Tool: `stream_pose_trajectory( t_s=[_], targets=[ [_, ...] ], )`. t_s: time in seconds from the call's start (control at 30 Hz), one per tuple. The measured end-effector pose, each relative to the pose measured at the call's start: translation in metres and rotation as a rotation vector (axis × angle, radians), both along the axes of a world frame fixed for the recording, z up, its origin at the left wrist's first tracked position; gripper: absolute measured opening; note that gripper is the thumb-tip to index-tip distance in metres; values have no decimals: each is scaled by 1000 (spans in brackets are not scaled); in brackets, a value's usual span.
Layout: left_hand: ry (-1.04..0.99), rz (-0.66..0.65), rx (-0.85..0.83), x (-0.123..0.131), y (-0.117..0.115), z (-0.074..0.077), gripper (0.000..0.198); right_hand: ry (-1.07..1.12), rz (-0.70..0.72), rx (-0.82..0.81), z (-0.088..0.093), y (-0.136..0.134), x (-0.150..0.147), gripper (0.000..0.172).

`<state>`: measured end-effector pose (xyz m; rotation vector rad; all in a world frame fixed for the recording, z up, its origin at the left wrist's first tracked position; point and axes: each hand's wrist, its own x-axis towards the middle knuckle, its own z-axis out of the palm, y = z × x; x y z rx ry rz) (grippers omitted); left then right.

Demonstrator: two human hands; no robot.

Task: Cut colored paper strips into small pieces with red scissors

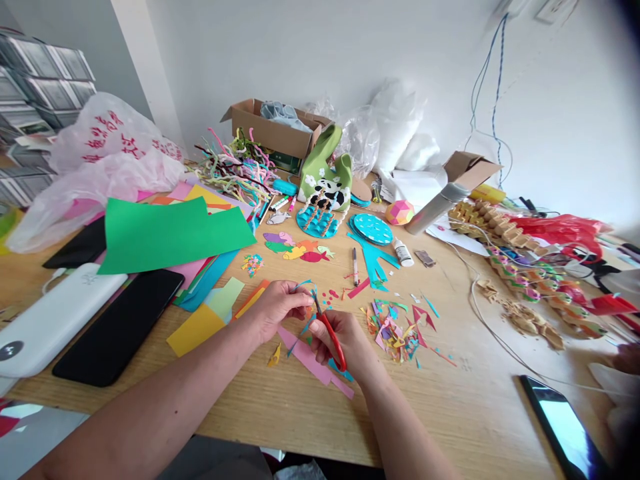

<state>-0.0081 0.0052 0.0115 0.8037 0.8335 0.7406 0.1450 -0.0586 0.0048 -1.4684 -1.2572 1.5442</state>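
Two hands are over the table (pixel 450 413). One pair of red-handled scissors (pixel 334 341) is in the right hand (pixel 347 332), its fingers curled around the handles; how far the blades stand apart cannot be told. The left hand (pixel 274 308), thumb and fingers pinched nearly together, grips one small piece of blue paper (pixel 303 283) beside the scissor tips. Below lies one pink strip (pixel 313 361). Further off: at least five paper fish (pixel 315 256), one pen (pixel 355 267), one white bottle (pixel 403 254). One scrap pile (pixel 395 328) lies to the right.
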Motion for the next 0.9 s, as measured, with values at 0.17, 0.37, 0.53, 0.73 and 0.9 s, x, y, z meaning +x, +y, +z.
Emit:
stream_pose_trajectory(
  t_s=[0.17,0.37,0.53,0.73,0.9],
  targets=[
    [-21,13,8,-1,0,1,17,-1,-9,-26,2,1,-1,48],
    [-31,20,-41,0,1,2,18,-1,-29,-12,6,1,-2,49],
    [-31,-24,-27,0,0,0,20,-6,-28,1,6,0,-2,50],
    [-35,-1,-6,0,0,-3,18,4,-17,-4,5,0,-2,49],
    [-9,14,6,0,0,-3,15,-10,-2,5,4,0,-1,48]
  ],
)
